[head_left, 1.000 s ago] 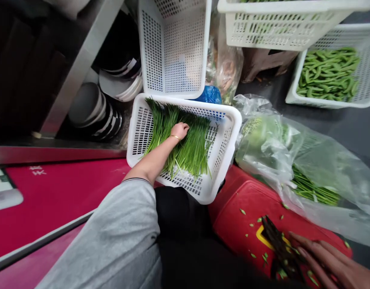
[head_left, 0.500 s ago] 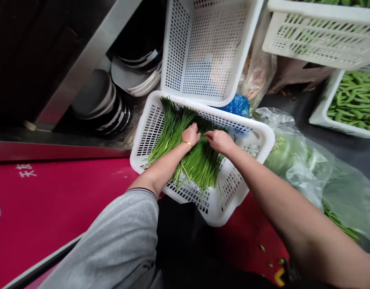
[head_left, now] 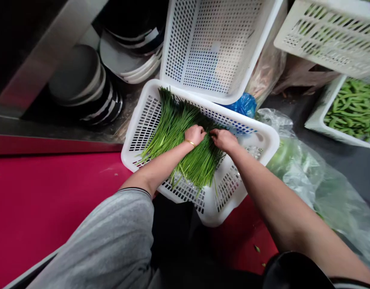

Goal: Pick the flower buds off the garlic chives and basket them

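Observation:
A white perforated plastic basket (head_left: 272, 141) stands in front of me, slightly turned. A thick layer of long green chives (head_left: 162, 138) lies across its left and middle, cut ends towards me. Over the middle of the layer, my left hand (head_left: 195, 135), with a gold bracelet at the wrist, is closed with its fingers curled into the chives. Close to its right, my right hand (head_left: 224, 140) has thumb and fingers pinched together on the chives. Both fingertips are partly hidden among the leaves.
Another white basket (head_left: 221, 52) leans behind the first. Stacked plates (head_left: 79, 76) are on a shelf at left. To the right are plastic bags of greens (head_left: 305, 168), a crate of green pods (head_left: 353, 108) and a raised crate (head_left: 326, 36). Red floor (head_left: 67, 192) is at left.
My view has shifted a little, so the basket looks slightly larger. The right hand has come down slightly, its fingers still pinched; the left stays in the chives.

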Demonstrator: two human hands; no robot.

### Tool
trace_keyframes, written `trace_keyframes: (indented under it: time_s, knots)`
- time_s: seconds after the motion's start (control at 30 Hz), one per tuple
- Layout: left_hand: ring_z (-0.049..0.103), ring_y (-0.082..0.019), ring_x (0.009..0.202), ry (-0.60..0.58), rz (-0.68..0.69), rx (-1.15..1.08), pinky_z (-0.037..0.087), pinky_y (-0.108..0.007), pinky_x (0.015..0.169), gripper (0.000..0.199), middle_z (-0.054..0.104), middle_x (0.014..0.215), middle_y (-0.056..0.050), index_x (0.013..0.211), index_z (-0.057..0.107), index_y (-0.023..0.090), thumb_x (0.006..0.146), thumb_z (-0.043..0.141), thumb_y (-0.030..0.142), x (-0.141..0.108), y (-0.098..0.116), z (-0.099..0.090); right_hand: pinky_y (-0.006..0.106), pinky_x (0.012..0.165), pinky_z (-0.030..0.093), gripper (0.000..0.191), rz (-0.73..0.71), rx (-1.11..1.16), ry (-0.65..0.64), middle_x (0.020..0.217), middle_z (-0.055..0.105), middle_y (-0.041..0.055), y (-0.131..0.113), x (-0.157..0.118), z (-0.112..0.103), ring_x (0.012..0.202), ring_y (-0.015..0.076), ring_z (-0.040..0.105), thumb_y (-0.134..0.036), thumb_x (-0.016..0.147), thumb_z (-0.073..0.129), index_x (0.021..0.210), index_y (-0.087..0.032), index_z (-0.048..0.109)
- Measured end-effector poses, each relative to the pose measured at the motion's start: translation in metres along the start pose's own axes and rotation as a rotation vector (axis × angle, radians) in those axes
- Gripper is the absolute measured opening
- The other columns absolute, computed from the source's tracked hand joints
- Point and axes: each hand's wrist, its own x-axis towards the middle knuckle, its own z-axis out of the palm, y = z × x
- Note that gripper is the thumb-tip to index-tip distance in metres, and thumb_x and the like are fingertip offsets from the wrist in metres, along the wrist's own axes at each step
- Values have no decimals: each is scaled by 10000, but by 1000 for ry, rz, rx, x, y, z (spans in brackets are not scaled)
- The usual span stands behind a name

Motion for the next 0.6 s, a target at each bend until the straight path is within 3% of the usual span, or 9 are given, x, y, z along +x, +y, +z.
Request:
trace_keyframes:
  time_s: [0.13, 0.27, 0.43, 0.6]
  knots:
    - [658, -183, 871, 70, 61, -175, 485, -284, 777, 165, 734, 941, -71, 903, 775, 195, 857, 624, 245, 2, -11, 4, 328, 835, 494, 417, -2, -6, 124, 1176, 679, 102, -2, -6, -4, 1048, 247, 642, -315, 971, 330, 1241, -237, 638]
    - [651, -154, 785, 164, 190, -344, 494, -271, 769, 115, 731, 849, -51, 855, 770, 178, 825, 660, 194, -6, -29, 9, 295, 725, 449, 424, -186, -48, 303, 1206, 623, 101, -5, -11, -6, 953, 233, 638, -332, 981, 331, 1305, -271, 598]
    - [625, -144, 747, 180, 378, -351, 481, -262, 731, 105, 703, 816, -46, 813, 743, 167, 826, 642, 195, -15, -33, 7, 292, 693, 389, 426, -266, -189, 206, 1153, 601, 137, -8, -12, -5, 975, 248, 593, -299, 984, 309, 1153, -211, 690]
    - [592, -164, 716, 127, 480, -221, 465, -277, 685, 128, 651, 783, -66, 775, 686, 143, 822, 570, 169, -20, -22, 2, 330, 740, 397, 420, -242, -227, 226, 1154, 586, 177, -12, -16, -3, 1015, 284, 572, -290, 952, 329, 1076, -135, 699]
